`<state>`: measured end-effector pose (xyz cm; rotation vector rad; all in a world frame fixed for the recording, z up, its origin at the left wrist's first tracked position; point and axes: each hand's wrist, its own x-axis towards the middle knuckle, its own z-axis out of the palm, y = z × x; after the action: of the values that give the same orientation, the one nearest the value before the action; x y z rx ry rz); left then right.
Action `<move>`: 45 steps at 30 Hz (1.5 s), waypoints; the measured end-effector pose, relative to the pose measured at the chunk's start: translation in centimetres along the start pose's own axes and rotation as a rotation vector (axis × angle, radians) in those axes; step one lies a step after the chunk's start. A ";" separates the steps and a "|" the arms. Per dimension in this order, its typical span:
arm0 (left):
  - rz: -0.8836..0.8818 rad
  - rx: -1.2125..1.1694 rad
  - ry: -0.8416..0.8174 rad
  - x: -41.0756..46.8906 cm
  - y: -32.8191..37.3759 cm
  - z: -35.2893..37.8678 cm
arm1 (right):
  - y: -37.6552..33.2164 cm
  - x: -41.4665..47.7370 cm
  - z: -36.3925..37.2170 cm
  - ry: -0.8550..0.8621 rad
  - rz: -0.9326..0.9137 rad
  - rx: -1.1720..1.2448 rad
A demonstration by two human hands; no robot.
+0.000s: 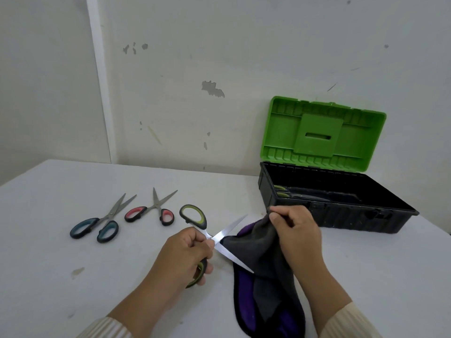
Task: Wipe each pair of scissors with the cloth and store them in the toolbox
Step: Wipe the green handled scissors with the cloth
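While 1 pair (280, 191) lies in the toolbox (341, 222), left hand (185, 252) grips green scissors (227, 231), right hand (295, 232) pinches cloth (256, 245); 2 pairs (107, 217) (156, 206) remain outside it.

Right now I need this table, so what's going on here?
A person is wiping scissors. The left hand grips the open green-handled scissors; the right hand pinches the dark cloth beside their blades. The blue-handled scissors and red-handled scissors wait on the table. One pair already lies in the open toolbox.
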<state>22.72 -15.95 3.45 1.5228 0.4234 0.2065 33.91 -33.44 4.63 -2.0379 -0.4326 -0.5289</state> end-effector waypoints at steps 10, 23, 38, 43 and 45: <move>0.029 0.063 -0.014 -0.5 0.4 0.1 | -1.9 -1.9 3.1 -0.232 -0.274 -0.090; 0.839 0.696 0.300 -0.4 -0.4 -0.6 | -5.2 -2.4 -0.5 -0.513 0.014 0.374; 0.683 0.713 0.341 0.6 -1.0 -1.0 | -4.3 -2.2 0.6 -0.558 0.009 0.145; 0.177 0.243 0.233 0.8 0.3 -1.3 | -3.7 -1.8 0.8 -0.541 0.039 0.129; 0.037 0.123 0.086 0.8 0.5 -1.8 | -3.4 -1.8 0.9 -0.561 0.014 0.091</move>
<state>22.87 -13.99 3.89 1.6470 0.4839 0.2796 30.82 -31.13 5.70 -2.0805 -0.7568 0.0850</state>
